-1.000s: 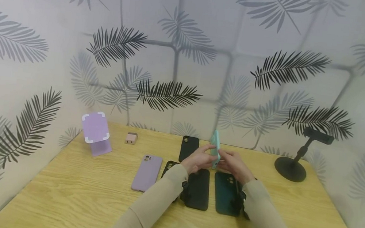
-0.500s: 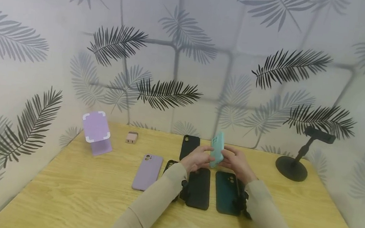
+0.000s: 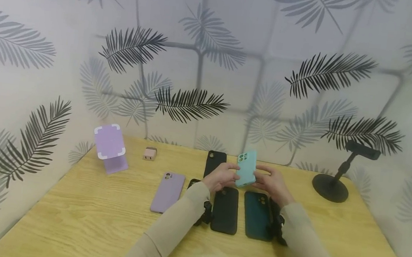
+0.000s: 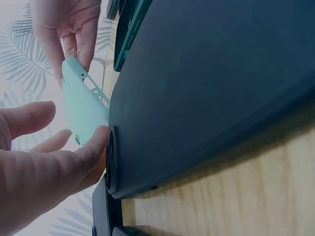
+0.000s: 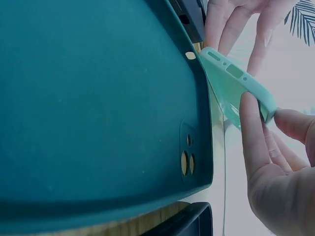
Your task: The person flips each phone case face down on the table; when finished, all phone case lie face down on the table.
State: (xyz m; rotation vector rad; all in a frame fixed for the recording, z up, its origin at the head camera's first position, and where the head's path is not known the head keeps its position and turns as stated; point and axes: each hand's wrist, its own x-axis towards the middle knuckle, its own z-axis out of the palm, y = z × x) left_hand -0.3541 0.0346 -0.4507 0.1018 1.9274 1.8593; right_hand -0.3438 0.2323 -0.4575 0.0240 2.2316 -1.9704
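A mint-green phone case (image 3: 247, 167) is held up above the back of the table, its camera-hole side facing the head camera. My right hand (image 3: 272, 182) pinches its right edge between thumb and fingers; the right wrist view shows the thumb (image 5: 294, 123) at a corner. On the other side is my left hand (image 3: 221, 176), fingers extended at the case's edge and thumb (image 4: 34, 118) standing away from it. Below the hands lie a black phone case (image 3: 225, 211) and a dark teal one (image 3: 258, 216).
Another black case (image 3: 215, 159) lies behind the left hand, and a lilac one (image 3: 168, 193) to the left. Both sleeves partly cover further dark cases. A purple stand (image 3: 109, 142), a pink charger plug (image 3: 149, 153) and a black stand (image 3: 330, 188) are toward the back.
The mint-green case has turned from nearly edge-on to show its back to the head camera. My right hand has shifted slightly right; the cases on the table stay put.
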